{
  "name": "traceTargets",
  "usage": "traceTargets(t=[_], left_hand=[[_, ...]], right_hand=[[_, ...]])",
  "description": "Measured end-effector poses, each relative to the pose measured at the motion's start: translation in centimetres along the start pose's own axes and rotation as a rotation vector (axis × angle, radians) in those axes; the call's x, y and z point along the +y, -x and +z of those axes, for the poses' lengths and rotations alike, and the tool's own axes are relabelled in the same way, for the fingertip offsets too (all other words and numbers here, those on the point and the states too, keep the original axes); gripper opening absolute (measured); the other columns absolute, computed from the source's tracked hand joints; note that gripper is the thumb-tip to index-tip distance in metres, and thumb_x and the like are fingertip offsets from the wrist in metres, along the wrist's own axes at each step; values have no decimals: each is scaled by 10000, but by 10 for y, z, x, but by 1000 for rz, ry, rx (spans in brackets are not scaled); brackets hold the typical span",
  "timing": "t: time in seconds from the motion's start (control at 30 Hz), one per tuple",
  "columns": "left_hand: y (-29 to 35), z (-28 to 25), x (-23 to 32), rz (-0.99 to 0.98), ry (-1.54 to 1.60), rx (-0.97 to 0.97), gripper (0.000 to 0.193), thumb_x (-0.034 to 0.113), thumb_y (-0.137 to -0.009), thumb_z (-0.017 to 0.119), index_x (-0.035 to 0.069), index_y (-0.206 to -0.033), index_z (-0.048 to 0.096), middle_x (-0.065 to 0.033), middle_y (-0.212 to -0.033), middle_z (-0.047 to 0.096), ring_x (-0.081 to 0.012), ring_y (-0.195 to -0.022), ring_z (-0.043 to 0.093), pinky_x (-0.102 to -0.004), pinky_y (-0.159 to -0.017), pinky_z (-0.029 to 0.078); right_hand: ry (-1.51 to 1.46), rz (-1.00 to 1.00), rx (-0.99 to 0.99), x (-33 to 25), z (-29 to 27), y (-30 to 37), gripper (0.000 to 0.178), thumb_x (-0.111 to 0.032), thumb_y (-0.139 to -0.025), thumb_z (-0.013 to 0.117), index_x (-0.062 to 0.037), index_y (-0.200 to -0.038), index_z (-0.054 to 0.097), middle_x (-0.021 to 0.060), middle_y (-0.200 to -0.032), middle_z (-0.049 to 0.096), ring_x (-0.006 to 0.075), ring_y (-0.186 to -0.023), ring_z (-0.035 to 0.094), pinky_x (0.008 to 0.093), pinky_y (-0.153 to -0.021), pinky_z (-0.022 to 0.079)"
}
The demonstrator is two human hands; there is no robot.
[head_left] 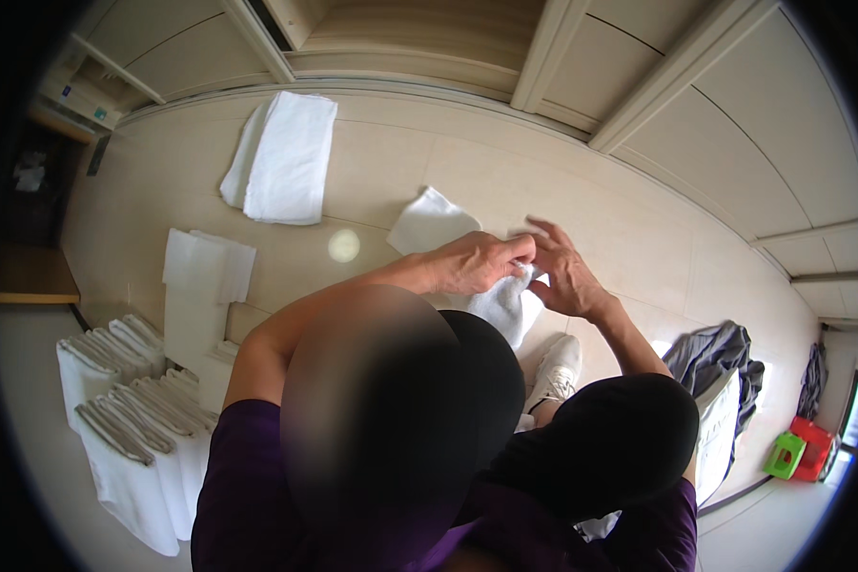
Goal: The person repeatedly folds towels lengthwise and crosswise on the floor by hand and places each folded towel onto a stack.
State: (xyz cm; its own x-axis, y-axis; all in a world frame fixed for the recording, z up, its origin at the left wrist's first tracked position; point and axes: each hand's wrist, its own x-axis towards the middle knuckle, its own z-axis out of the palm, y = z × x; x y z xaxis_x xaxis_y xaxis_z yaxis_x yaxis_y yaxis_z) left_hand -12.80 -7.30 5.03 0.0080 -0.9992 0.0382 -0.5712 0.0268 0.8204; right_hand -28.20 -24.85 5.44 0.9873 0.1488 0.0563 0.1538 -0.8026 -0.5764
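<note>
Here's the white cloth (500, 310), just off centre toward three o'clock, bunched up beneath the two hands! The left hand (477, 262) reaches in from seven o'clock, fingers pinched narrow on the cloth's upper end. The right hand (567, 270) meets it from four o'clock, fingers raised and fairly spread, blurred at the tips; thumb right by the cloth, but whether it grips, I cannot tell.

Just beyond the left hand, toward twelve, a flat white piece (432, 221) lies on the tiled floor (372, 157); whether it joins the held cloth is hidden. Over at ten o'clock, folded white towels (291, 167) overlap, one on another. At nine, more white cloths (200, 281) lie spread, and at eight, there they are, two rows of folded cloths (148, 429), packed edge to edge! A pale shoe (558, 370) sits at four, near the cloth, and farther out that way, dark grey fabric (720, 348) lies heaped against a white bag (717, 434).
</note>
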Motion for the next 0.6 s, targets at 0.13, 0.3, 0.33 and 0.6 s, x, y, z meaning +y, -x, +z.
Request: traceTargets(t=[0.13,0.3,0.33,0.6], left_hand=[[15,4,-27,-173,77,-154,487,284,-826,813,51,-1177,568,-162,-915,728,-270,-810,709,-423,-718,528],[41,7,-22,-498,-110,-697,477,338,-790,775,27,-1145,709,-204,-991,732,-342,-951,701,-435,-825,533],[49,6,-50,-497,-72,-683,487,359,-809,773,18,-1149,702,-201,-1034,727,-322,-1004,692,-429,-847,525],[17,-39,-108,-377,-339,93,284,245,-889,761,39,-1046,645,-113,-915,635,-245,-872,612,-368,-781,491]], right_hand=[[-407,366,3,15,-2,55,231,-106,-927,681,16,-1120,647,201,-854,711,314,-787,687,384,-728,524],[-620,561,62,27,-40,119,166,-121,-972,646,-2,-1076,696,87,-864,713,151,-809,651,317,-758,543],[-688,650,37,38,-48,133,162,-127,-976,651,-14,-1074,711,39,-863,706,116,-799,636,289,-738,543],[49,815,336,122,-24,158,246,-168,-899,732,-45,-1106,678,129,-901,686,250,-854,648,390,-771,521]])
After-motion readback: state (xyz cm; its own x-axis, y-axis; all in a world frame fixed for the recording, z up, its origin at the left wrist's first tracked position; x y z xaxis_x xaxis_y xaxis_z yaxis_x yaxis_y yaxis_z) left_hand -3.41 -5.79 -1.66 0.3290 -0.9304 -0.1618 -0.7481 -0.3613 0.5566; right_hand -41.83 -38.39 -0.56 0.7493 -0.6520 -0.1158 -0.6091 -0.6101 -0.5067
